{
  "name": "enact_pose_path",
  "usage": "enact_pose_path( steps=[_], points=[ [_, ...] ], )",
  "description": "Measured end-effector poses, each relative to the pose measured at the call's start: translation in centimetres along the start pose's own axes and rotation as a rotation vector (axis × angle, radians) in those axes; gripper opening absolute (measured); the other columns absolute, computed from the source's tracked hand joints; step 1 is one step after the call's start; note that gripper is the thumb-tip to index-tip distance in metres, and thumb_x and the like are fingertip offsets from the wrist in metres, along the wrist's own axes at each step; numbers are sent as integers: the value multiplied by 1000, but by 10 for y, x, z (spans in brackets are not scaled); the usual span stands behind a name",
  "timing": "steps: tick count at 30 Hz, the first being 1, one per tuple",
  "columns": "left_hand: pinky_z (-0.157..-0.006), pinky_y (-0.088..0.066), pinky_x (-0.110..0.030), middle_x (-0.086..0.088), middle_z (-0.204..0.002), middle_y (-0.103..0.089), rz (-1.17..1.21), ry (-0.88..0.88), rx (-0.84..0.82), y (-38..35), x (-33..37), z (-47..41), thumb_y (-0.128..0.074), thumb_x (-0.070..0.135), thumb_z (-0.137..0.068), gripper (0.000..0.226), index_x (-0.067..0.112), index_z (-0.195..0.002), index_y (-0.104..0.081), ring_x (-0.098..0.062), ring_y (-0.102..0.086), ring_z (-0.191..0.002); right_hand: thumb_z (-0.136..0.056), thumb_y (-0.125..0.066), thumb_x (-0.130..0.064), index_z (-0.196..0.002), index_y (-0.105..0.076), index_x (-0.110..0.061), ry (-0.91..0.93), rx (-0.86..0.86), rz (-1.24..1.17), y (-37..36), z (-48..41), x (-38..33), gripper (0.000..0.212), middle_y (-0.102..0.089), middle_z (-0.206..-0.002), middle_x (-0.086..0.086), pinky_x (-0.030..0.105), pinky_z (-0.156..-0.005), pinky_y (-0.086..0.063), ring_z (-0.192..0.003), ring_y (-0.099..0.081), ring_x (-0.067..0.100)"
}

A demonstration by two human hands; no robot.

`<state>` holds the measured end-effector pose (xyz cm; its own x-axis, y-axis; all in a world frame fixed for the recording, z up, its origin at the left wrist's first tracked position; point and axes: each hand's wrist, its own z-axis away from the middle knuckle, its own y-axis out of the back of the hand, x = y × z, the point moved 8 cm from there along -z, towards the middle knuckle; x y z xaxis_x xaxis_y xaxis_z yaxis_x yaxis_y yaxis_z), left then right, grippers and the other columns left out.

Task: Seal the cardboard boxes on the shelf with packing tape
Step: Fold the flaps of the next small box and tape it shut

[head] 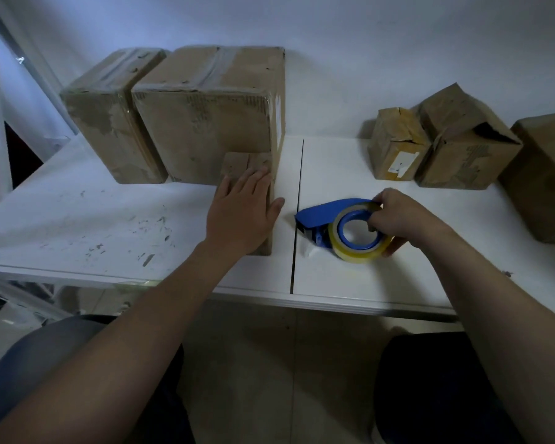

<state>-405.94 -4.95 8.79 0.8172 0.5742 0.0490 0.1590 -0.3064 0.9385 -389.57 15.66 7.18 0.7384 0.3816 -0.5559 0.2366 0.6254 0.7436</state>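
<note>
Item: small cardboard box on the shelf, my flat left hand on its flaps; blue tape dispenser just beside, my right hand grip curled round its roll; press flaps level, start tape square.

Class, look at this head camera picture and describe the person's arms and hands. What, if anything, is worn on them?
The left hand and right hand are bare: no gloves, rings, watch or bracelet show. The left forearm and right forearm are uncovered down to the picture's lower edge, so no sleeve is in view. No markings are visible.
</note>
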Motion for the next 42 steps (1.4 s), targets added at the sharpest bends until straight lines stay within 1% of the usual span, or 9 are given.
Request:
enact_pose_path(
  steps=[6,10,15,20,26,29,33,37,42],
  points=[
    [-119,-22,-52,-4,-151,-47,194,6,-36,10,1,-2,-9,61,-95,77,14,-143,-48,-19,-39,-141,-94,-56,-9,-126,-57,-12,15,14,107,-10,-6,3,33,-62,-110,15,47,-69,-62,-79,-70,37],
    [-113,-35,-52,-5,-141,-54,581,96,47,31,-15,1,-30,49,-101,56,15,-141,-49,-21,-46,-134,-99,-49,-42,-130,-49,-16,133,186,495,-5,7,-27,41,-56,-130,11,39,-80,-42,-116,-53,36],
    [-104,-36,-30,-4,-146,-50,657,425,54,37,-58,20,-37,40,-107,47,18,-148,-42,-22,-45,-134,-103,-37,-53,-149,-39,-21,396,244,257,-27,32,-88,56,-52,-145,9,46,-99,-43,-131,-44,37],
    [-107,-37,-37,-6,-150,-45,879,625,-113,6,-63,40,-31,46,-107,54,20,-153,-33,-27,-43,-138,-103,-29,-57,-152,-30,-26,529,104,94,-86,40,-140,57,-59,-138,11,45,-99,-45,-123,-55,36],
    [-95,-40,-31,-9,-132,-56,774,633,-42,0,-58,36,-39,38,-106,43,13,-140,-44,-24,-56,-116,-100,-24,-64,-158,-14,-20,442,322,278,-115,32,-159,73,-62,-124,15,47,-90,-45,-112,-58,37],
    [-90,-48,-40,-5,-118,-57,700,621,15,-4,-57,36,-38,45,-103,40,15,-126,-52,-22,-59,-101,-102,-27,-58,-158,-12,-13,453,459,378,-116,33,-164,73,-65,-115,14,43,-84,-44,-104,-62,33],
    [-92,-48,-42,-5,-118,-51,769,619,-49,-12,-64,33,-37,47,-103,40,18,-125,-53,-23,-56,-101,-104,-26,-56,-158,-7,-8,432,390,412,-114,23,-155,75,-68,-109,12,44,-88,-45,-101,-64,32],
    [-93,-36,-32,-2,-128,-38,982,647,-125,-18,-65,35,-30,41,-107,40,24,-142,-42,-19,-46,-110,-104,-31,-49,-134,-43,-13,456,360,286,-110,17,-145,48,-65,-91,12,41,-75,-44,-86,-62,34],
    [-112,-35,-36,-3,-152,-35,1134,651,-193,-23,-63,37,-28,44,-107,50,33,-156,-23,-21,-43,-133,-108,-30,-35,-97,-53,-13,496,255,-27,-110,14,-138,34,-63,-87,12,39,-71,-44,-85,-59,33]
  ],
)
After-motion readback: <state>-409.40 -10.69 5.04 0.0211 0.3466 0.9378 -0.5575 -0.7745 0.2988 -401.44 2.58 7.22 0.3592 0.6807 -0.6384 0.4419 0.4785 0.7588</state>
